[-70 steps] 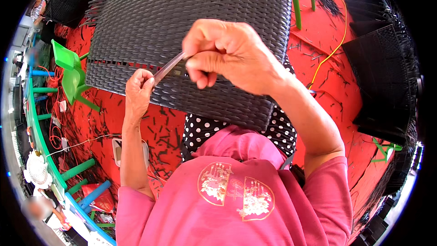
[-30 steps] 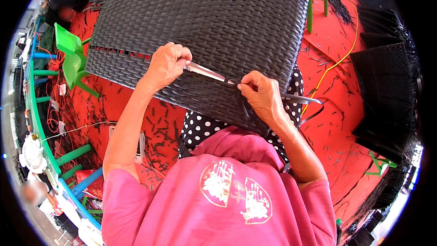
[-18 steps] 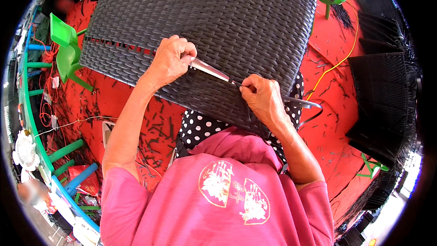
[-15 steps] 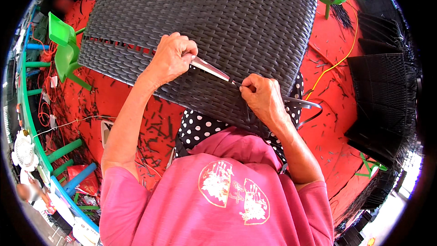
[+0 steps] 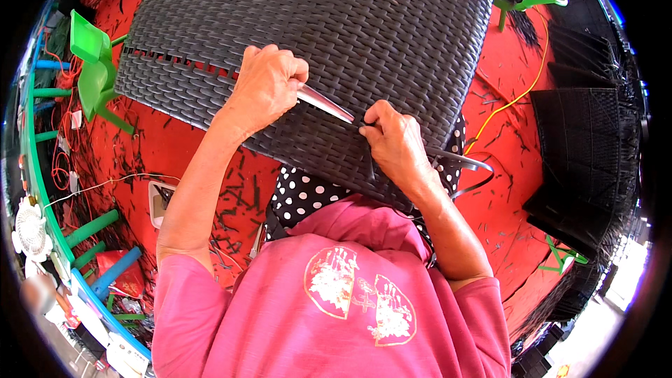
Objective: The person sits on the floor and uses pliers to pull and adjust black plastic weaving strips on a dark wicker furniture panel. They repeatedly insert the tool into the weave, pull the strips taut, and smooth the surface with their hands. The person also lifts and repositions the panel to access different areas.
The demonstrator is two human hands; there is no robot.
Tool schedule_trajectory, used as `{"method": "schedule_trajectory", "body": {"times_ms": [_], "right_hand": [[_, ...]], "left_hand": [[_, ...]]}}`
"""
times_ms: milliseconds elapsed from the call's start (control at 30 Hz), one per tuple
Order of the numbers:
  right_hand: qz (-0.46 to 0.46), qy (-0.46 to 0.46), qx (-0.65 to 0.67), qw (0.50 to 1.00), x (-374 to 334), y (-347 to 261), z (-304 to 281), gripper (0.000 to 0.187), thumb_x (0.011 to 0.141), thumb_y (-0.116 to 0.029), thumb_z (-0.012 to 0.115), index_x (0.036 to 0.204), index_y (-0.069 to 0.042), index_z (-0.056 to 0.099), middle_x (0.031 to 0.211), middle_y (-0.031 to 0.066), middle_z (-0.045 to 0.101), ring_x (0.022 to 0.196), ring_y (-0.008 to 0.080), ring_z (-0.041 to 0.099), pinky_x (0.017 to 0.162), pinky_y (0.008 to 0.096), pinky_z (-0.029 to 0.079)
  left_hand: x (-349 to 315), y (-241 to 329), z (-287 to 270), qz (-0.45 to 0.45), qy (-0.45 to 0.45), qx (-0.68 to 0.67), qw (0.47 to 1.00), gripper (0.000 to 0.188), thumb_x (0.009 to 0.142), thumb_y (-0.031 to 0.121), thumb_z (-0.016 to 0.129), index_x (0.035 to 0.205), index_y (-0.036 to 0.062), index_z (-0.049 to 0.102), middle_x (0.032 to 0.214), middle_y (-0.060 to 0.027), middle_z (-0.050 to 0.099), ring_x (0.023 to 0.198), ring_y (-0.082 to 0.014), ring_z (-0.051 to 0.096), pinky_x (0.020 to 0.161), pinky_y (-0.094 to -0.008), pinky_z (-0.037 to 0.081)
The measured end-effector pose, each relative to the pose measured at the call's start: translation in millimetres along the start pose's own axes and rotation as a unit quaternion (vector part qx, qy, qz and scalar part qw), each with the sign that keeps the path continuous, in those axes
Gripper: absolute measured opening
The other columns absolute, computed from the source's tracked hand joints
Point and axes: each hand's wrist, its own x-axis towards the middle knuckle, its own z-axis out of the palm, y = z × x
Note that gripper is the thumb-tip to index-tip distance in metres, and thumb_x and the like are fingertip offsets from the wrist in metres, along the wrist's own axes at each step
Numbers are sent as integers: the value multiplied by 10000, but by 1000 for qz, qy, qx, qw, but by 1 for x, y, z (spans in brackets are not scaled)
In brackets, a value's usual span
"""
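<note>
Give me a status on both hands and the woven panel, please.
Left hand gripping silver tool; right hand pinched at its tip. Black woven panel under both hands, gapped row at left. Loose dark strip looping at right; no obstruction seen.

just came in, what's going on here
A person's left hand holds a slim metal tool over a black woven panel. The right hand is pinched by the tool's tip, seemingly on a dark strip that loops out past the wrist. To the left, a row of gaps in the weave shows red. Dark scraps litter the red floor.
</note>
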Motion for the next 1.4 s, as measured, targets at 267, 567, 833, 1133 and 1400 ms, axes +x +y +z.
{"method": "schedule_trajectory", "body": {"times_ms": [267, 567, 833, 1133, 1400], "right_hand": [[-1, -6, -113, 994, -4, -21, -4, 248, 819, -180, 655, 932, -14, 510, 798, 228, 614, 753, 405, 603, 658, 459, 459], [-37, 73, -29, 996, -25, -6, -13, 84, 823, -82, 590, 852, -3, 588, 768, 166, 580, 729, 377, 577, 666, 442, 464], [94, 56, 308, 945, -28, -17, -20, 292, 808, 24, 604, 1099, 9, 604, 791, 93, 616, 706, 185, 628, 653, 282, 500], [-86, 81, 537, 835, -39, -38, -64, 154, 714, 62, 714, 848, 13, 654, 799, 117, 650, 753, 196, 618, 692, 305, 502], [-251, 24, 466, 848, -20, -72, -72, 132, 765, -23, 703, 857, -2, 611, 805, 150, 634, 713, 248, 593, 613, 351, 484]], "left_hand": [[-12, -10, 11, -63, 14, -56, 996, 48, 697, 40, 633, 739, 38, 609, 698, -49, 535, 770, -241, 517, 708, -353, 416], [-16, -10, 8, -94, 6, -70, 993, 84, 727, 88, 655, 761, 31, 603, 730, -63, 544, 774, -239, 521, 712, -354, 423], [-22, -11, 5, -95, 7, -108, 990, 102, 722, 101, 663, 749, 27, 599, 722, -53, 539, 772, -227, 521, 716, -338, 418], [-42, 54, 5, 92, 88, -98, 987, 365, 655, 60, 702, 1007, 73, 608, 1057, -104, 536, 993, -304, 508, 861, -421, 403], [-38, 91, 82, 73, 194, -280, 937, 321, 695, -63, 678, 1002, 1, 610, 916, -135, 632, 802, -272, 646, 679, -323, 541]]}}
